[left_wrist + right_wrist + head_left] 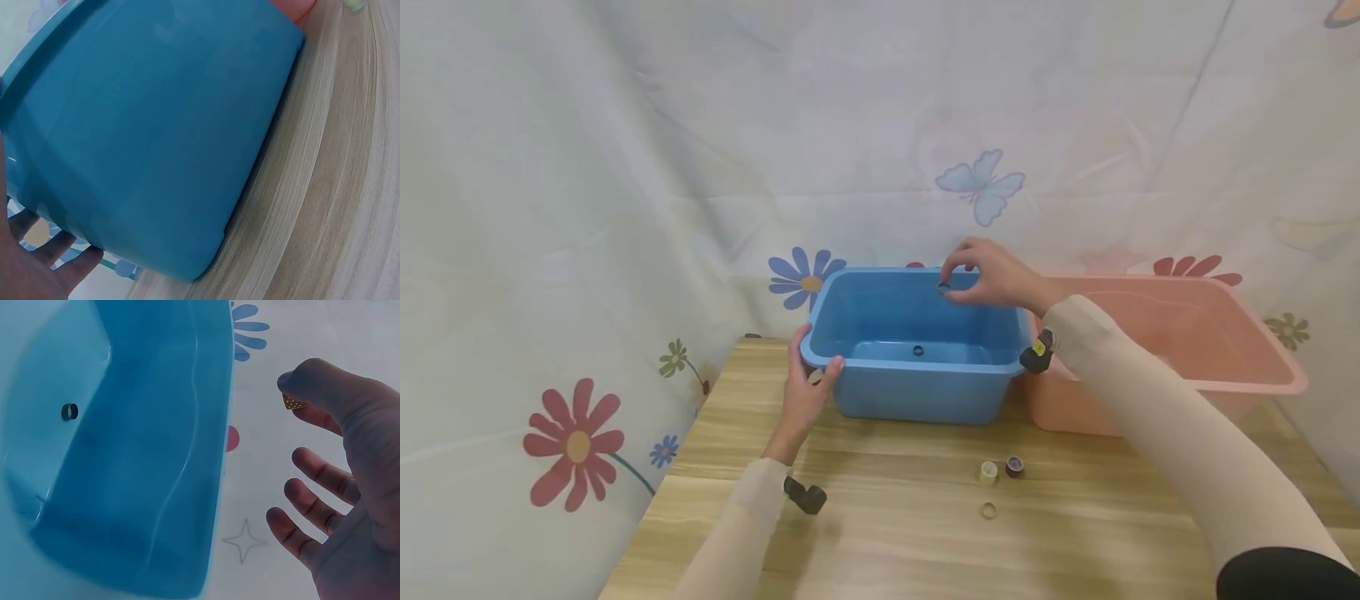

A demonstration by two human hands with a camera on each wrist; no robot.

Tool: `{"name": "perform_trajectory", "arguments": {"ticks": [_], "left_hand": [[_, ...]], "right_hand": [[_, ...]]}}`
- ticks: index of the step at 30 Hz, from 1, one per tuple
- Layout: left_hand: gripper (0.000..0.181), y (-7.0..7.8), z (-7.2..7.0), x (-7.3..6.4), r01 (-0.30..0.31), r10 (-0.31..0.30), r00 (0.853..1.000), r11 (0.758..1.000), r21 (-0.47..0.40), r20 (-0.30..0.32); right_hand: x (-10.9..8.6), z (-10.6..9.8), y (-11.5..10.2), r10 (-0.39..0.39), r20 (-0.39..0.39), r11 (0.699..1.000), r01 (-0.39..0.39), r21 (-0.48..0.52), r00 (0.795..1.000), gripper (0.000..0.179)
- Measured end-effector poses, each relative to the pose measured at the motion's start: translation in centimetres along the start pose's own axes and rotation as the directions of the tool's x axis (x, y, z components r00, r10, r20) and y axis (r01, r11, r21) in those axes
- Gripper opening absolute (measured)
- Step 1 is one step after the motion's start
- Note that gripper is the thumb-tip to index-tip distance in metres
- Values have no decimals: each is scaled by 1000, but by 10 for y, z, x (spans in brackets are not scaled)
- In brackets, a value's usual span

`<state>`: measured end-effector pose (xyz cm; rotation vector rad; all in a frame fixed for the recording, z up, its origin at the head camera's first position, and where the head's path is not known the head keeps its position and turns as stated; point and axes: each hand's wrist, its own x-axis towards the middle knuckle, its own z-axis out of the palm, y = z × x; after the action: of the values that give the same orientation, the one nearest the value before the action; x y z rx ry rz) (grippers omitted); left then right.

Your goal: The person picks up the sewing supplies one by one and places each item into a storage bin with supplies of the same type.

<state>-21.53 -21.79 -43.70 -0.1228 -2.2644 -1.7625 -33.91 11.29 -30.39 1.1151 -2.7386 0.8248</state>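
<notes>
My right hand (pixel 992 273) pinches a small gold patterned ring (pixel 294 402) between thumb and index finger, above the back rim of the blue plastic tub (pixel 917 398). In the right wrist view the other fingers are spread apart and bent a little. A dark ring (pixel 918 351) lies on the tub's floor. At the tub's front left corner, my left hand (pixel 803 404) grips the rim, thumb at the front and fingers along the left end. Those fingers (pixel 78 265) show against the tub's outer wall in the left wrist view.
A pink tub (pixel 1210 333) stands right beside the blue one. In front of the tubs, a pale small cylinder (pixel 988 472), a dark small cylinder (pixel 1014 466) and a thin ring (pixel 988 510) lie on the wooden table (pixel 880 533). A patterned curtain (pixel 865 125) hangs behind.
</notes>
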Motion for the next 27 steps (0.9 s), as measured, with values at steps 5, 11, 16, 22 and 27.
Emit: {"name": "perform_trajectory", "arguments": {"ticks": [5,11,16,22,27], "left_hand": [[80,-1,1,-1,-37,37,999,999,-8,-3],[80,3,1,-1,-35,35,999,999,-13,-3],[80,6,2,0,-14,14,1000,1000,-5,13],[79,-25,3,10,-38,38,999,999,6,-7],[77,-31,1,10,-31,31,999,1000,0,-23]], "right_hand": [[12,8,1,19,6,1000,-19,1,1000,19],[25,18,3,39,41,999,-39,4,998,19],[32,24,7,42,53,999,-42,-1,998,20],[38,27,9,43,54,999,-43,0,998,22],[42,33,13,32,56,999,-32,-1,998,22]]}}
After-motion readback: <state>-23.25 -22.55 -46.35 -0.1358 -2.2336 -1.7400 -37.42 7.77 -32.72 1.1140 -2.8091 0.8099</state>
